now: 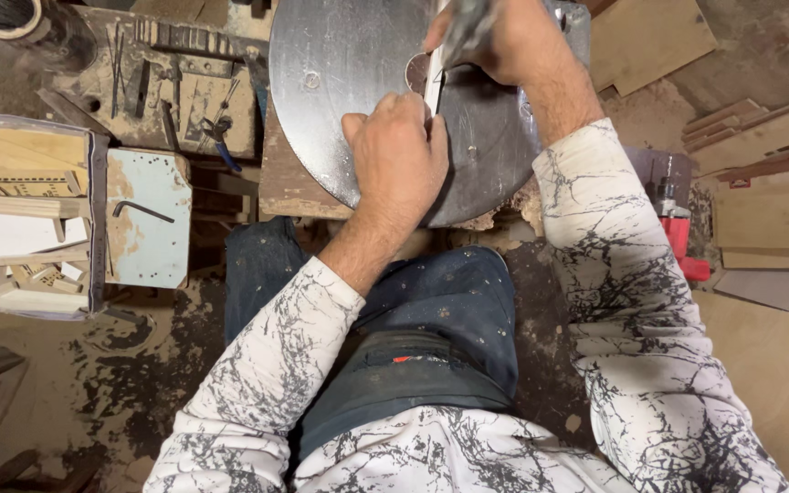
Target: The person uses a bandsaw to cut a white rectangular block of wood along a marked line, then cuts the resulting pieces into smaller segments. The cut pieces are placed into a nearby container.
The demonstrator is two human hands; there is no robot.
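packages: one open box (93, 219) at the left edge, pale walls with a dark rim, stuffed with light wood strips and offcuts
labels: small red tag (405, 359) on the dark waistband, bottom middle, too tiny to make out
signs: none that I can spot
screens: none either

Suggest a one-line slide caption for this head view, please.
Seen from above, the left hand steadies a thin white strip on a round metal plate while the right hand grips it.
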